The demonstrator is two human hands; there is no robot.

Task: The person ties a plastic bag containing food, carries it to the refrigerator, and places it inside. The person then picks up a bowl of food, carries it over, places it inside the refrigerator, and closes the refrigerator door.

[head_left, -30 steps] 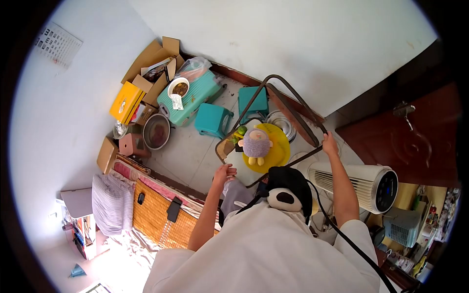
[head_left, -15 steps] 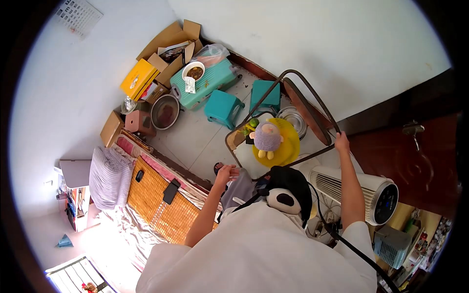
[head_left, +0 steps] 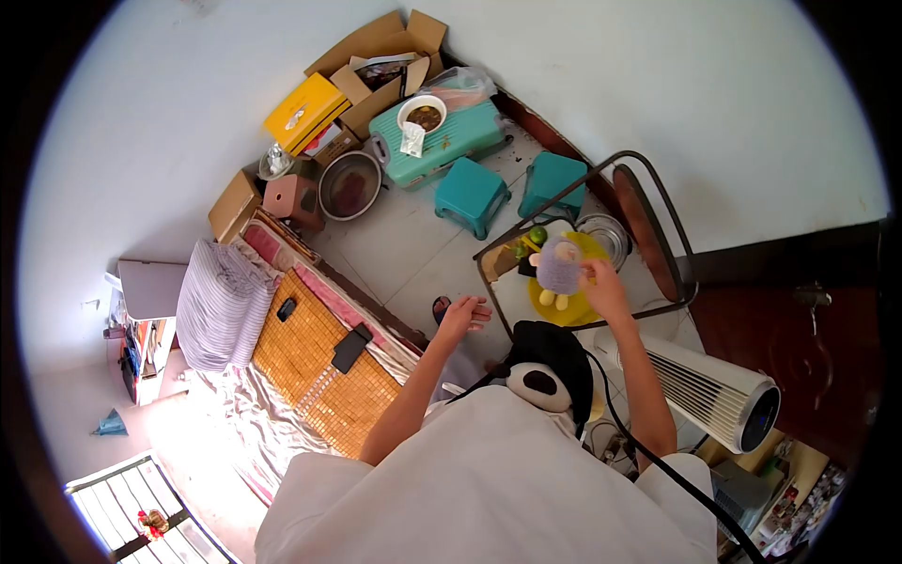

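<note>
While the left hand (head_left: 462,314) hangs open and empty, the right hand (head_left: 604,289) closes on the plush toy (head_left: 560,268) above the yellow plate (head_left: 548,303), probably soft, light, easiest gripped round its body.

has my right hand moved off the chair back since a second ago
Yes. The right hand has left the dark chair frame and come in over the seat; it is now at the purple plush toy above the yellow plate.
</note>
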